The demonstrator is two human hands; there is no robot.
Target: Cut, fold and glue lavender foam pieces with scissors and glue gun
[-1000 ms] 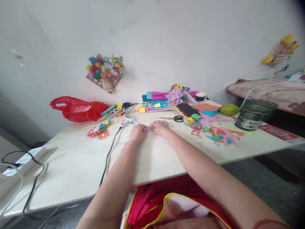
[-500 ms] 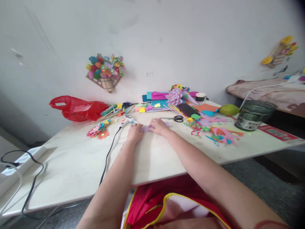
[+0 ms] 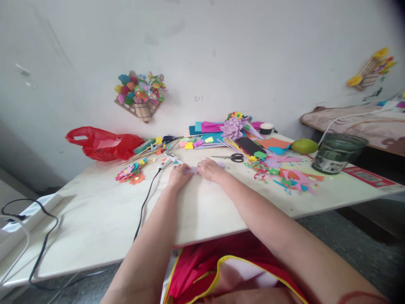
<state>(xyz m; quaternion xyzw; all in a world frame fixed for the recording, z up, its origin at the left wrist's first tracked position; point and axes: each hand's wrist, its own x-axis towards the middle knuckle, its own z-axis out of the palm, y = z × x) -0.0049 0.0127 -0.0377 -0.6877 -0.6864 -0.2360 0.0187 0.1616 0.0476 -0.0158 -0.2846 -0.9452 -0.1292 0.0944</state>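
Both my hands are low over the middle of the table, closed on a light purple foam strip [image 3: 194, 170]. My left hand [image 3: 179, 175] grips its left end, and my right hand [image 3: 209, 169] holds it farther along, with a bit of purple showing past that hand. The fingertips are partly hidden. Just beyond my left hand lies a white glue gun [image 3: 168, 161] with a black cord. Black-handled scissors [image 3: 236, 158] rest to the right of my right hand, blades pointing left.
Foam flowers [image 3: 131, 172] and a red plastic bag [image 3: 104, 145] are on the left. Coloured scraps [image 3: 294, 179], a phone [image 3: 249, 147], a green fruit [image 3: 304, 146] and a glass jar [image 3: 332, 162] stand right. A large purple flower [image 3: 232, 128] sits behind. A power strip [image 3: 33, 211] is at the left edge.
My left hand has shifted slightly, its fingers curling more around the strip. My right hand stays nearly in place. Everything else on the table looks the same.
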